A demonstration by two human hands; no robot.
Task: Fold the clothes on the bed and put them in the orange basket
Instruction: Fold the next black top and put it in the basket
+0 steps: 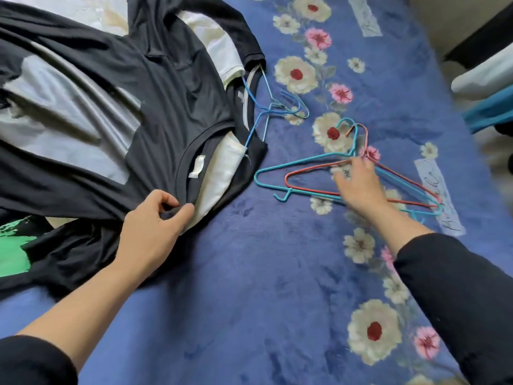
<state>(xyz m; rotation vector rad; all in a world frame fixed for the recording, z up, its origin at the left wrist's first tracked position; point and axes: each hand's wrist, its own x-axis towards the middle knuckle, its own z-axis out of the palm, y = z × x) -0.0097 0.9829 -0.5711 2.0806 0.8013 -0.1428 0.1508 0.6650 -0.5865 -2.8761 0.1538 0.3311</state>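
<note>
Lying heaped at the far left of the bed (249,273), the clothes wait unfolded; a green-printed garment (14,245) sits lowest, grey and white pieces show through above it, and a black T-shirt (172,107) spreads over the top with its neckline and white label facing the person. I count one black shirt on top and at least three other garments beneath, though the pile hides the true number; the orange basket is not in view.

The left hand (150,232) pinches the black shirt's shoulder edge beside the neckline, thumb and fingers (183,213) closed on the cloth. Just right of the pile, two hangers still sit in clothes: a blue hanger (251,107) and a pale metal hanger (268,90), hooks pointing right. Further right lie two loose hangers, a teal hanger (277,169) and a red hanger (305,173), stacked on the flowered blanket; four hangers in all.

The right hand (358,184) rests over the loose pair, fingers spread and blurred, so I cannot tell whether it grips them or only touches.

To do this step well, I judge the loose hangers should be pushed well clear to the right; then the black shirt drawn onto the bare blue blanket and smoothed flat before any fold, both hands taking the shoulders.
</note>
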